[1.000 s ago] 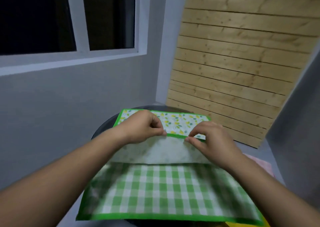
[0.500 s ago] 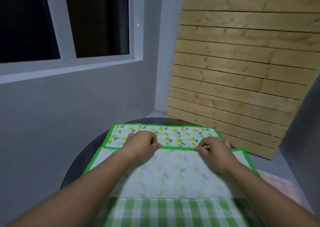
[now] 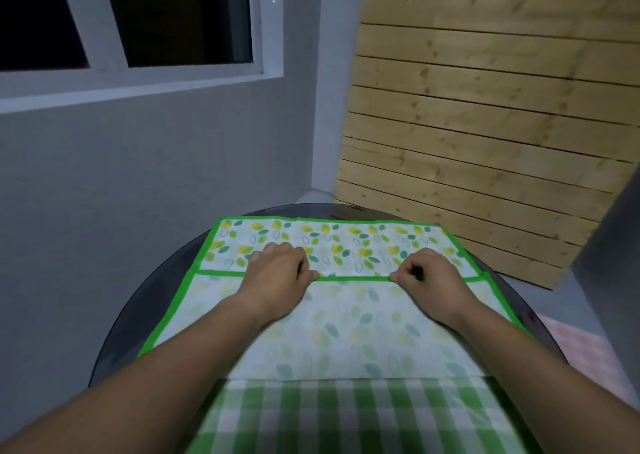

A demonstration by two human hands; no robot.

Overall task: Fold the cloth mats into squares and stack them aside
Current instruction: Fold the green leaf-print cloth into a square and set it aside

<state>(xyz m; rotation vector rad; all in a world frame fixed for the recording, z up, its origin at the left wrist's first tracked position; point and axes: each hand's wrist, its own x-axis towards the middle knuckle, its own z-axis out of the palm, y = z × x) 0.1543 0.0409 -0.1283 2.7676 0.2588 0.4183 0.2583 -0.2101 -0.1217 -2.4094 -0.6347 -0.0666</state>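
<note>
A leaf-print cloth mat point(image 3: 346, 329) with a bright green border lies on the round dark table point(image 3: 145, 315). Its near part is turned over, pale underside up, and the folded edge crosses the mat about a third of the way short of the far edge. My left hand point(image 3: 277, 270) and my right hand point(image 3: 429, 273) each pinch that green folded edge, a short gap between them. A green-and-white checked mat point(image 3: 346, 419) lies under it at the near side.
A pink checked cloth point(image 3: 581, 353) shows at the right, beyond the table's rim. A grey wall with a window stands to the left, and a wooden slat panel point(image 3: 485, 124) leans behind the table.
Both hands have carried the mat's near edge away from me and laid it down. The fold now lies flatter and farther across the mat, and my hands have moved apart.
</note>
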